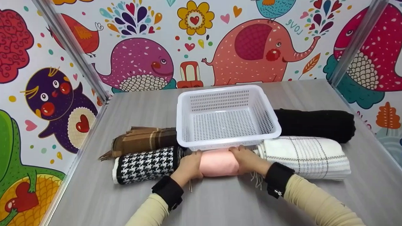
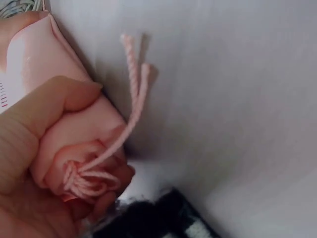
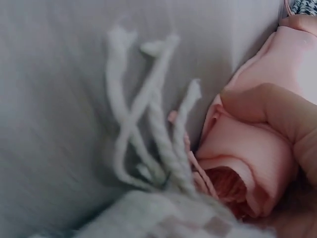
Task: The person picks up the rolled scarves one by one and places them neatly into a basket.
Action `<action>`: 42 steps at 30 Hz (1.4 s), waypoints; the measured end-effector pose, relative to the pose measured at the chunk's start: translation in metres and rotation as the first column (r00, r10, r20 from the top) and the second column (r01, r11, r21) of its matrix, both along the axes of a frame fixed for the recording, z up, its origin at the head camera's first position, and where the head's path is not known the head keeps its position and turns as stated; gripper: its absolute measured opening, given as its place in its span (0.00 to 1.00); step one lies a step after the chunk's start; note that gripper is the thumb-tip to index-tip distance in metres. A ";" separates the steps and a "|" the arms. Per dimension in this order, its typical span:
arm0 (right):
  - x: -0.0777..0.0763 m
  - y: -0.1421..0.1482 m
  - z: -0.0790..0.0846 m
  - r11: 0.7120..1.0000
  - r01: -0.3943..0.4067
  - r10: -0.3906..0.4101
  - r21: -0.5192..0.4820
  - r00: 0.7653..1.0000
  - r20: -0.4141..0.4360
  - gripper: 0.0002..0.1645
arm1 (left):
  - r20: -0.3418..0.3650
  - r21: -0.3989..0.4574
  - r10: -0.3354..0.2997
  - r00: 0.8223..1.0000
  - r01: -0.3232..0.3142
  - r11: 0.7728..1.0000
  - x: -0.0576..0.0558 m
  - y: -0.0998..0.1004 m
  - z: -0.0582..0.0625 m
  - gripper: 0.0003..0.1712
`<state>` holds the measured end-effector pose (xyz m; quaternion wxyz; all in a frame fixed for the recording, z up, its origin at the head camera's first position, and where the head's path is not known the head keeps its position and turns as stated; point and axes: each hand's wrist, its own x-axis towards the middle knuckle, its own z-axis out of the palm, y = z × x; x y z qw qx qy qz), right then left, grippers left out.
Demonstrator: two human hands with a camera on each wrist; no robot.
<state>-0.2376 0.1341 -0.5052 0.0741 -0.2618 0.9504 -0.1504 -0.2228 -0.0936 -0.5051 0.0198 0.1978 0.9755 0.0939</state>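
Note:
A rolled pink scarf [image 1: 219, 162] lies crosswise in front of the white basket. My left hand [image 1: 190, 164] grips its left end; in the left wrist view the thumb lies over the roll, and pink tassels [image 2: 136, 99] stick out of the end. The right end is held by my right hand [image 1: 249, 160], with the thumb [image 3: 257, 101] across the cloth in the right wrist view. Left of it lies a rolled black-and-white houndstooth scarf [image 1: 147, 164]. On the right is a folded white checked scarf [image 1: 306, 155], its fringe [image 3: 161, 134] close to the pink roll.
The white plastic basket [image 1: 182, 119] stands behind the pink roll with nothing inside. A brown plaid scarf [image 1: 146, 139] is at its left, a black rolled cloth [image 1: 316, 125] at its right. Cartoon-printed walls [image 1: 196, 52] and metal posts [image 1: 359, 45] bound the grey table [image 1: 224, 207].

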 end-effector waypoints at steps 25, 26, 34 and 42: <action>0.022 0.008 0.006 0.979 -0.053 -0.003 -0.198 0.963 -0.271 0.23 | -0.235 0.116 0.004 0.972 0.024 0.993 0.028 0.000 -0.001 0.27; 0.024 0.008 0.008 0.978 -0.062 -0.002 -0.199 0.952 -0.306 0.23 | -0.249 0.123 0.006 0.968 0.026 0.992 0.029 0.000 0.001 0.28; 0.043 0.017 0.031 0.975 -0.099 -0.006 -0.200 0.884 -0.468 0.31 | -0.410 0.180 0.006 0.912 0.074 0.981 0.041 0.000 0.019 0.27; 0.054 0.019 0.055 0.962 -0.150 -0.023 -0.228 0.787 -0.616 0.30 | -0.533 0.189 0.027 0.846 0.088 0.978 0.057 0.000 0.042 0.30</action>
